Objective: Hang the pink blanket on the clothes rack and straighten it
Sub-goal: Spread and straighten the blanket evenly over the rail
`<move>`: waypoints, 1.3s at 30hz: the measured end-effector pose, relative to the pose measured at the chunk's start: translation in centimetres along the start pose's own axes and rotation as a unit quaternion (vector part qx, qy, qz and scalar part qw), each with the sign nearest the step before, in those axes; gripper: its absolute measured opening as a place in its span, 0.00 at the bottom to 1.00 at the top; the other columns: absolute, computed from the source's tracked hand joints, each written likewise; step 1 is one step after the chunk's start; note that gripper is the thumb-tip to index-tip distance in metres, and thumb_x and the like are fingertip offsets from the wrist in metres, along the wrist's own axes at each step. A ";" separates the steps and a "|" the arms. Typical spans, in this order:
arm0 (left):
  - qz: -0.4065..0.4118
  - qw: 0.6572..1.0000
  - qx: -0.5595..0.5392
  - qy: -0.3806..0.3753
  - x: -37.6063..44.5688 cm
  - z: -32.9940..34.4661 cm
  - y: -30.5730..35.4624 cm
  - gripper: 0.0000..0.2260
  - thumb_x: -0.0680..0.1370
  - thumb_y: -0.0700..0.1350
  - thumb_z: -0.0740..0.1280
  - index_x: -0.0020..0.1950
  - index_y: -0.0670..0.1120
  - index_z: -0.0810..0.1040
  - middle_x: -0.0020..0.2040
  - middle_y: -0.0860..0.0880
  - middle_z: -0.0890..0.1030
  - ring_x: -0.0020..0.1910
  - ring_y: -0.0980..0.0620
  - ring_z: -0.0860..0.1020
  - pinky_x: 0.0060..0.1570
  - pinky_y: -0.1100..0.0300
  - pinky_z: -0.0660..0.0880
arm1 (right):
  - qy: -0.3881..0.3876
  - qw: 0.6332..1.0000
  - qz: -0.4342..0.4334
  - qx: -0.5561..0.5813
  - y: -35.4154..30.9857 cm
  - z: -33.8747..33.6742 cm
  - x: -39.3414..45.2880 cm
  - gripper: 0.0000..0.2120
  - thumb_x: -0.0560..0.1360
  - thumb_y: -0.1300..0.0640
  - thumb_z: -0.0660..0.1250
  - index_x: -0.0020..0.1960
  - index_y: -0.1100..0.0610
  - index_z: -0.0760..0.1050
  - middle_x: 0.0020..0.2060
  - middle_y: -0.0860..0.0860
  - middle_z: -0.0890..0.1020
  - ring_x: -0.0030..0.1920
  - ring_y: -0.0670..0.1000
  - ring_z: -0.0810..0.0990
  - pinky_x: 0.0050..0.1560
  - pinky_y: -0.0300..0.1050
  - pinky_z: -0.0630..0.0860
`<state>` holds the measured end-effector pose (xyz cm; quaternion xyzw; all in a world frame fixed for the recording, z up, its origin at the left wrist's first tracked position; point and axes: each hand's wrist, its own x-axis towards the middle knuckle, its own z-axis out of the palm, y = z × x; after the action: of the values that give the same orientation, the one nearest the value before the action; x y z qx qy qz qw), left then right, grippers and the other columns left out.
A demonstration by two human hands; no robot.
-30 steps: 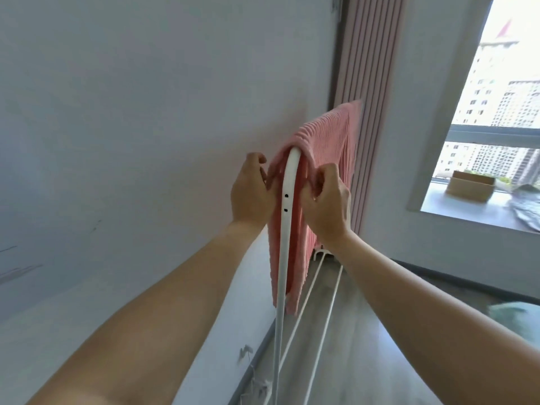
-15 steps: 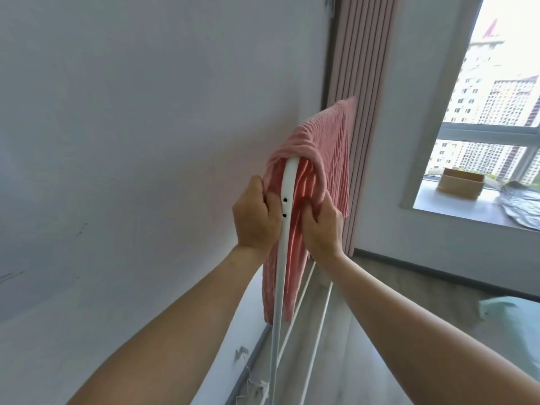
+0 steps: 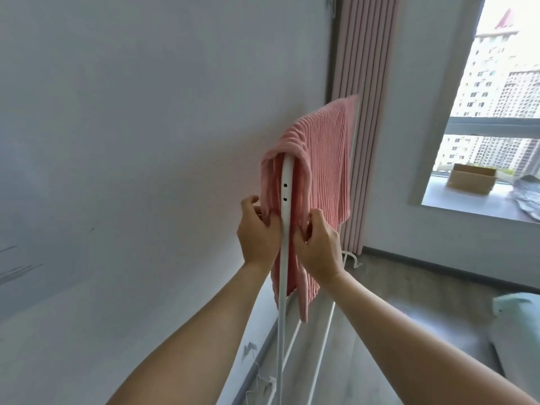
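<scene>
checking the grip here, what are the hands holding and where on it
Both hold the pink blanket draped over the clothes rack. The left hand pinches the side hanging left of the bar, the right hand the side hanging right, both partway down.

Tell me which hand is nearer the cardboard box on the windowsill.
Right. The right hand grips the pink blanket on the window side of the rack's white upright; the left hand grips it on the wall side, farther from the cardboard box.
</scene>
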<state>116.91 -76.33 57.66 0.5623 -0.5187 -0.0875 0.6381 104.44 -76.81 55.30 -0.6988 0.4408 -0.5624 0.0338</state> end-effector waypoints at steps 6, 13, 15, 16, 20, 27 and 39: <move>-0.031 0.998 0.056 -0.007 -1.6 -0.4 -3.1 0.13 0.78 0.37 0.60 0.36 0.48 0.63 0.30 0.53 0.68 0.28 0.54 0.65 0.28 0.63 0.62 | -0.186 0.968 0.164 -0.050 3.1 1.2 -2.3 0.10 0.75 0.61 0.65 0.35 0.54 0.72 0.30 0.47 0.77 0.32 0.51 0.75 0.32 0.43 0.71; -0.047 0.982 0.125 -0.130 -3.3 0.0 -6.4 0.10 0.81 0.46 0.63 0.43 0.46 0.78 0.36 0.54 0.79 0.34 0.57 0.78 0.36 0.68 0.73 | -0.158 0.958 0.240 -0.013 3.6 1.4 -5.6 0.05 0.74 0.64 0.63 0.41 0.57 0.72 0.33 0.51 0.79 0.34 0.53 0.79 0.34 0.49 0.76; -0.065 0.967 0.172 -0.177 -3.8 0.3 -7.7 0.11 0.82 0.46 0.63 0.42 0.45 0.80 0.36 0.52 0.81 0.34 0.53 0.80 0.36 0.65 0.76 | -0.105 0.969 0.225 0.003 3.2 1.1 -6.4 0.06 0.73 0.66 0.64 0.40 0.58 0.70 0.31 0.51 0.78 0.31 0.53 0.77 0.33 0.50 0.77; -0.069 0.954 0.204 -0.207 -4.2 0.5 -8.4 0.10 0.81 0.45 0.63 0.42 0.45 0.80 0.37 0.51 0.82 0.35 0.50 0.81 0.38 0.61 0.79 | -0.076 0.972 0.220 0.011 3.0 1.1 -6.9 0.07 0.73 0.67 0.64 0.40 0.59 0.69 0.31 0.51 0.77 0.30 0.53 0.75 0.32 0.49 0.77; -0.040 0.919 0.283 -0.273 -5.3 0.0 -10.0 0.10 0.80 0.44 0.63 0.44 0.45 0.82 0.39 0.49 0.84 0.38 0.46 0.83 0.44 0.53 0.83 | -0.115 0.966 0.227 0.040 3.0 1.9 -9.3 0.06 0.74 0.66 0.65 0.47 0.57 0.73 0.33 0.53 0.80 0.33 0.55 0.81 0.35 0.53 0.81; 0.017 0.959 0.232 -0.163 -7.1 -3.5 -8.8 0.16 0.82 0.51 0.62 0.35 0.47 0.72 0.31 0.54 0.75 0.29 0.56 0.73 0.33 0.67 0.68 | -0.206 0.938 0.277 -0.010 3.9 2.3 -10.7 0.06 0.73 0.62 0.68 0.37 0.56 0.78 0.35 0.53 0.83 0.38 0.57 0.81 0.43 0.54 0.80; -0.053 0.903 0.241 -0.352 -9.9 -5.3 -8.9 0.11 0.76 0.44 0.66 0.34 0.47 0.80 0.30 0.52 0.81 0.31 0.53 0.80 0.39 0.64 0.77 | -0.181 0.952 0.245 0.010 1.8 2.2 -13.5 0.06 0.74 0.64 0.62 0.45 0.55 0.74 0.35 0.48 0.81 0.37 0.51 0.80 0.38 0.46 0.77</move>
<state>120.78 -69.27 45.78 0.6579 -0.6846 -0.1855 0.2532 105.48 -70.08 43.29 -0.6588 0.5791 -0.4056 0.2570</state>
